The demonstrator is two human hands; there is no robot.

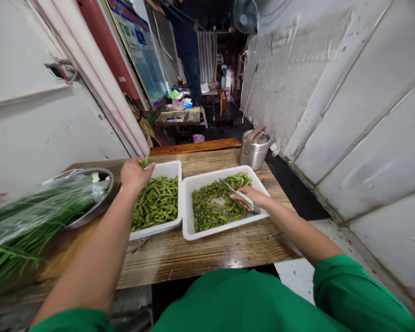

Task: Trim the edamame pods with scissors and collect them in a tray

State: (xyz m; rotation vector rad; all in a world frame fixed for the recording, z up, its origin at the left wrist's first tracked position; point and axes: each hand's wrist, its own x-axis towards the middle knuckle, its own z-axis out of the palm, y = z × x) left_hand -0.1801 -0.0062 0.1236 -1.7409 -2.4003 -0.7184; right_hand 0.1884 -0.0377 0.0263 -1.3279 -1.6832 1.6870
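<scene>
Right hand (256,196) grasping scissors (248,202), over right tray (184,210); left hand (134,175) pinching pod (144,162), left of right tray; more pods (210,217) inside right tray; best point scissors away from left hand, pinch lightly.

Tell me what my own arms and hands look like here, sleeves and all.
Your green top has a right sleeve ending near the elbow; the left sleeve shows only at the picture's bottom edge. Your left hand and right hand are ungloved, with no watch visible.
</scene>
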